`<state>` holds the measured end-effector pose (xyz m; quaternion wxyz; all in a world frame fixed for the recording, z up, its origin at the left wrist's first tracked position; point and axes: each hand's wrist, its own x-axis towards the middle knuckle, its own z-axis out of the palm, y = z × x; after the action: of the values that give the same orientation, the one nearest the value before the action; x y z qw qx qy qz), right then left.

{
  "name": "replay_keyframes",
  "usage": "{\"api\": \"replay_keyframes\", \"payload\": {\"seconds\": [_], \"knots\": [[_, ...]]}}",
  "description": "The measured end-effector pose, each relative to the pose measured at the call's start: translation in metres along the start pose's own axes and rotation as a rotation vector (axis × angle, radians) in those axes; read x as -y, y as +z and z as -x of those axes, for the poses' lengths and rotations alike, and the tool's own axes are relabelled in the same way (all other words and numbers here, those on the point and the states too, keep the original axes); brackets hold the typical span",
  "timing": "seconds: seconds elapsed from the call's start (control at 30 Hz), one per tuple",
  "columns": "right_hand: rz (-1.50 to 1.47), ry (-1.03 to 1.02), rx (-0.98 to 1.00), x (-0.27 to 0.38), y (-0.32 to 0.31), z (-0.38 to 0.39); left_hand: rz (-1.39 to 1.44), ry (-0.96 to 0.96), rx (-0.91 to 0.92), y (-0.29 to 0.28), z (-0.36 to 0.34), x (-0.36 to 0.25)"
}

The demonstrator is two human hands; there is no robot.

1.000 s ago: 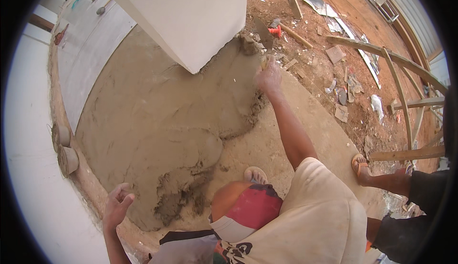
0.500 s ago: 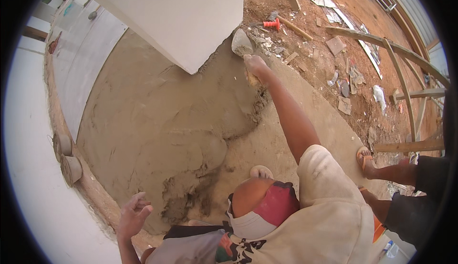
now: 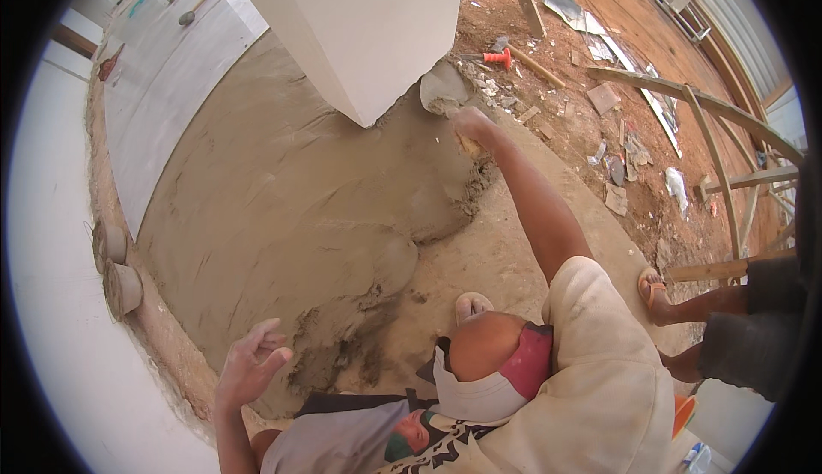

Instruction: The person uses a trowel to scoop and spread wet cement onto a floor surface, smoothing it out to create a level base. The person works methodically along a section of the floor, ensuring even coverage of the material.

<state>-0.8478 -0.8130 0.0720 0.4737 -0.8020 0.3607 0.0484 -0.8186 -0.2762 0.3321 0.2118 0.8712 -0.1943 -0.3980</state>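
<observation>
Near the sharp lower corner of a white wall [image 3: 368,54], my right hand [image 3: 476,128] is wrapped round the handle of a trowel [image 3: 443,86]. Its grey, mortar-smeared blade lies against the far right edge of a spread of wet mortar [image 3: 282,191]. The mortar is fairly smooth across the middle and rough and lumpy along its near edge. At the lower left, my left hand [image 3: 251,364] hangs above the floor with nothing in it, its fingers loosely bent and apart.
Two round mortar-coloured blocks [image 3: 122,290] sit by the left wall. At far right lie an orange-handled tool [image 3: 497,59], a wooden handle [image 3: 537,66] and rubble. A person's sandalled foot [image 3: 653,292] stands at right, near wooden poles [image 3: 719,166]. Light slabs [image 3: 163,106] border the mortar.
The whole view has shifted a little. The trowel blade has turned, showing more of its flat face beside the wall corner. My left hand appears slightly higher and further right.
</observation>
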Motion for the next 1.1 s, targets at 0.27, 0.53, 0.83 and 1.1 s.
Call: {"api": "replay_keyframes", "payload": {"seconds": [0.27,0.53,0.83,1.1], "knots": [[-0.327,0.085,-0.07,-0.022,-0.023,-0.011,0.07,0.016,0.02,-0.001,0.008,0.022],[0.195,-0.061,0.089,-0.025,0.012,0.028,0.104,0.079,0.043,-0.006,0.01,0.021],[0.109,0.031,0.28,0.023,0.056,0.205,0.143,0.099,0.024,-0.01,0.039,0.039],[0.629,-0.422,0.417,-0.015,0.097,0.262,0.221,0.116,-0.045,-0.012,0.051,0.045]]}}
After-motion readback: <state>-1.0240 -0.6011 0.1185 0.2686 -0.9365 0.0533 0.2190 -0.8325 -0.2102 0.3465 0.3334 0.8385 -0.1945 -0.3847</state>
